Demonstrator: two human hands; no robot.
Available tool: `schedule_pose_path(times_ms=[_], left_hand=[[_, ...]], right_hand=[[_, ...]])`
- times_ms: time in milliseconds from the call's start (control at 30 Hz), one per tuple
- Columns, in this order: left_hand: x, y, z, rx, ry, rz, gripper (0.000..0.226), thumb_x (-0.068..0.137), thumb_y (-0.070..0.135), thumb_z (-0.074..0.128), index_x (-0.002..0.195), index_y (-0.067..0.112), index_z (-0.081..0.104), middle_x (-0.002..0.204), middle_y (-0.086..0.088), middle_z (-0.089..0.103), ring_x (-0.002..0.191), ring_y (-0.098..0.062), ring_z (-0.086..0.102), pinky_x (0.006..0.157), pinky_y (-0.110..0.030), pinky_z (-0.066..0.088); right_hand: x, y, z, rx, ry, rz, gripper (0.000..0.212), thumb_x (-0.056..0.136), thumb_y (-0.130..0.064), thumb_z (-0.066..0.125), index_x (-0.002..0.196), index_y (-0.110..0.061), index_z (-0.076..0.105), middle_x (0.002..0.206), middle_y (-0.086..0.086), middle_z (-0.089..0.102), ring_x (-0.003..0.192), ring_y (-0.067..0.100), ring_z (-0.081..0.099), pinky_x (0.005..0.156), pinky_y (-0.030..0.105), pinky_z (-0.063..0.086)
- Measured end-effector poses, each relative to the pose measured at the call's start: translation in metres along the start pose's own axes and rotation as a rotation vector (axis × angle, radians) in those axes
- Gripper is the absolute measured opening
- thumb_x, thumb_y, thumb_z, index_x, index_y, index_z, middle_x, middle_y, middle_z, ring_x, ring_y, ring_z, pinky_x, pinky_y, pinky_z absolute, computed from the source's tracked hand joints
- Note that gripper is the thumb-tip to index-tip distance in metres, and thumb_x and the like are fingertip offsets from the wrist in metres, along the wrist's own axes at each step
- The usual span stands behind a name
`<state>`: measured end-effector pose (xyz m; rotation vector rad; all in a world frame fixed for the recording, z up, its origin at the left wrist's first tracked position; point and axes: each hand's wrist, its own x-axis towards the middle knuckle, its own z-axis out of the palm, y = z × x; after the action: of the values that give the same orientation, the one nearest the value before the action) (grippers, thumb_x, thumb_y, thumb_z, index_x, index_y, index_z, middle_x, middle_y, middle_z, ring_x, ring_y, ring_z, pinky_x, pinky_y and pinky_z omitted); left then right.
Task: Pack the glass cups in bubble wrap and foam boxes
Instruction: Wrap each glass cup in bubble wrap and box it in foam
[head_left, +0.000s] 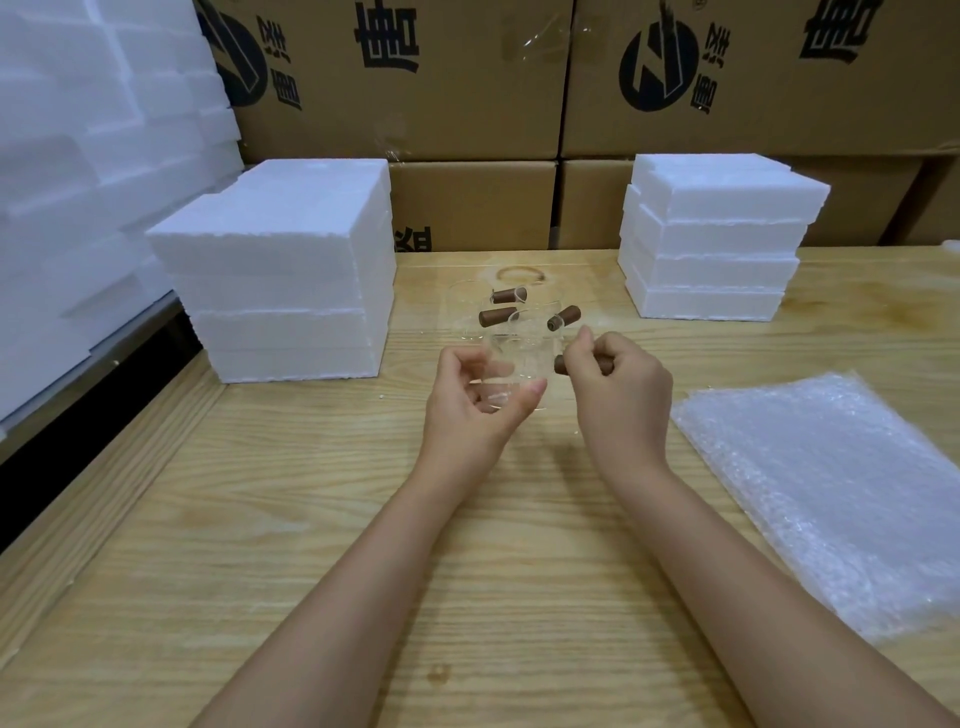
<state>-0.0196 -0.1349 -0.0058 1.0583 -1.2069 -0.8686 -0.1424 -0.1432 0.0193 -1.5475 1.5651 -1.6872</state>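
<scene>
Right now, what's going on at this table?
A person is holding one glass cup with both hands: the left hand has its fingers around the clear body, and the right hand grips the brown handle. More cups stand just behind it on the wooden table. The bubble wrap lies in a stack to the right, untouched, and closed foam boxes are stacked on both sides. Nothing looks wrapped yet.
</scene>
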Motion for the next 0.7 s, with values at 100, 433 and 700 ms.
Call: schedule_pose_path(times_ms=[100,433,700], left_hand=[[0.002,0.002,-0.001,-0.106,-0.080,-0.163,0.039,0.075,0.032,0.076,0.102,0.018,0.051,0.104,-0.014,0.066,0.073,-0.017,0.070,0.074,-0.029,0.058],[0.004,0.012,-0.009,-0.352,-0.372,-0.398,0.033,0.098,0.030,0.030,0.103,0.009,0.056,0.080,-0.006,0.061,0.062,-0.016,0.060,0.058,-0.028,0.047],[0.005,0.012,-0.011,-0.447,-0.385,-0.434,0.041,0.077,0.035,0.049,0.107,0.009,0.057,0.091,-0.010,0.064,0.073,-0.018,0.062,0.068,-0.027,0.052]], right_hand=[[-0.005,-0.001,0.000,-0.052,0.070,-0.246,0.031,0.088,-0.022,0.059,0.062,-0.007,0.053,0.048,-0.001,0.050,0.047,0.021,0.043,0.050,0.036,0.041],[-0.013,-0.012,0.006,-0.101,-0.072,-0.774,0.027,0.088,-0.025,0.058,0.077,0.000,0.061,0.063,-0.003,0.051,0.056,0.007,0.040,0.049,0.025,0.039],[-0.015,-0.017,0.006,0.043,-0.197,-0.629,0.039,0.095,-0.025,0.033,0.074,-0.006,0.060,0.065,-0.008,0.055,0.062,0.008,0.049,0.057,0.026,0.039]])
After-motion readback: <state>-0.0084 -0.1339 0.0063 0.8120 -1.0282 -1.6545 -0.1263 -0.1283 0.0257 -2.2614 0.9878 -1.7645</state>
